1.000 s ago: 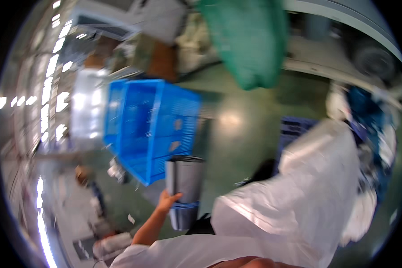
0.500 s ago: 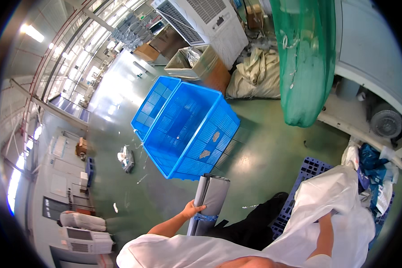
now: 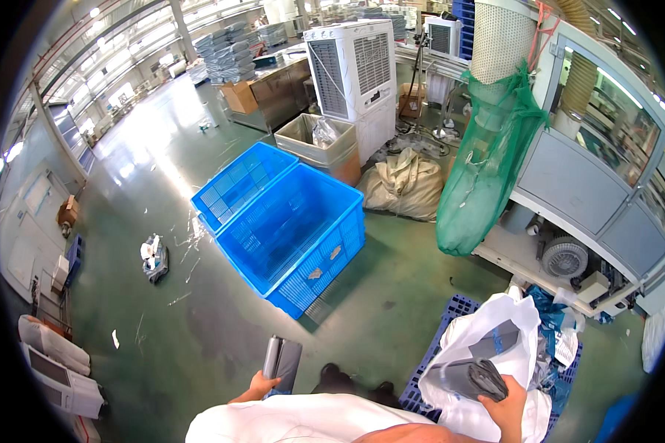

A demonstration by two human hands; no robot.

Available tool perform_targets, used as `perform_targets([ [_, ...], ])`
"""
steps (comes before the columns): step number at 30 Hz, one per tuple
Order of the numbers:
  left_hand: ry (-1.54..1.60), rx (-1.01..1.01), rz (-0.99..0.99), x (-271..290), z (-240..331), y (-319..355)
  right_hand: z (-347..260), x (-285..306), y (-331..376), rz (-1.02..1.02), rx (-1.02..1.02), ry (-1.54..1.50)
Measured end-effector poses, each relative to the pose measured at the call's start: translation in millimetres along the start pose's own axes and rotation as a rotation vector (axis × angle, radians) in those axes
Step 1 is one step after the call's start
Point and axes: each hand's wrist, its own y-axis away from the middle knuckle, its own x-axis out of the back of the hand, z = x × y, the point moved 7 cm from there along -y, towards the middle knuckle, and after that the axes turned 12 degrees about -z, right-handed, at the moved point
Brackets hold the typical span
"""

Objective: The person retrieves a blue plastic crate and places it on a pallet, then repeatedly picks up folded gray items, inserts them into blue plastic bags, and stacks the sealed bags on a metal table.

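My left hand (image 3: pixel 261 385) is closed around a flat, folded grey plastic bundle (image 3: pixel 282 362), held upright in front of my body. My right hand (image 3: pixel 507 407) grips the end of a second, darker grey plastic bundle (image 3: pixel 462 375), lying sideways across the mouth of a white sack (image 3: pixel 522 316). Inside that sack another grey bundle (image 3: pixel 482 344) with a blue band shows. Beneath the sack is a dark blue plastic pallet (image 3: pixel 452 316). Ahead of my left hand, a large blue plastic crate (image 3: pixel 347 247) stands on the floor with its lid (image 3: pixel 236 181) folded back; no contents show.
A green net bag (image 3: pixel 469 199) hangs from a perforated duct beside a grey machine (image 3: pixel 576 177). Behind the crate are a lined carton (image 3: pixel 318 151), a beige sack (image 3: pixel 403 188) and a white air cooler (image 3: pixel 358 74). Blue and white plastic scraps (image 3: pixel 558 347) lie right of the white sack.
My right hand has come up out of the white sack with a dark grey bundle, and the sack's mouth is spread wider. My left hand still holds its bundle. The view has turned.
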Motion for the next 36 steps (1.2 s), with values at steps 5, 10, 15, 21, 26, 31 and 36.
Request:
perform_targets([
  [5,0.044,0.1,0.017,45,-122,0,-134,-93,-4,-0.397,0.209,-0.049],
  [10,0.017,0.252,0.079,91,-211,-24,-206,-272,-32,-0.592,0.351,0.118],
  [15,0.071,0.362,0.088,156,-272,-60,-275,-432,-55,-0.589,0.47,0.319],
  [21,0.143,0.376,0.106,246,-314,-111,-364,-544,-108,-0.542,0.393,0.388],
  [26,0.176,0.373,0.102,330,-343,-166,-427,-635,-177,-0.526,0.322,0.339],
  [31,0.231,0.446,0.129,436,-351,-209,-532,-775,-251,-0.632,0.489,0.443],
  [36,0.337,0.566,0.172,525,-360,-241,-674,-919,-308,-0.802,0.799,0.388],
])
